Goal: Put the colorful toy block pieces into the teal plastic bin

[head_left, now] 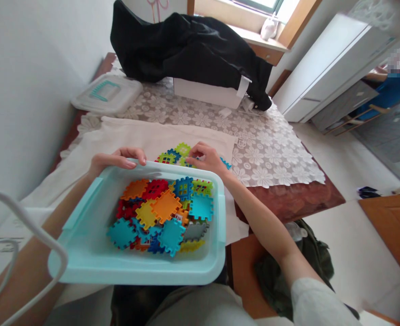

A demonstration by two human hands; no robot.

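Fingers (135, 158) of the left hand (113, 161) are curled closed over the far rim of a pale teal plastic bin (137, 275), and that grip looks firm! Just along that same rim, the fingers (193, 158) of the right hand (206, 158) bend down past the edge, right among a small cluster of loose interlocking waffle blocks (174, 156). They're touching those blocks, but whether they've pinched one, we just can't tell from here. The loose green, teal and yellow pieces are sitting on a cream cloth (172, 140), tight against the outside of the bin. Inside the bin, a big heap of waffle blocks (162, 213) in orange, red, teal and yellow lies jumbled together. Moving outward, the cream cloth is spread over a white floral lace tablecloth (264, 158), with the reddish-brown tabletop (288, 201) showing at its edge. Up on the left sits a clear plastic lid (106, 93) with a teal handle, and further back a black garment (186, 50) is draped over a white box (203, 93). And away to the right, past a white cabinet (325, 68), there's another person in a blue top (386, 93)!
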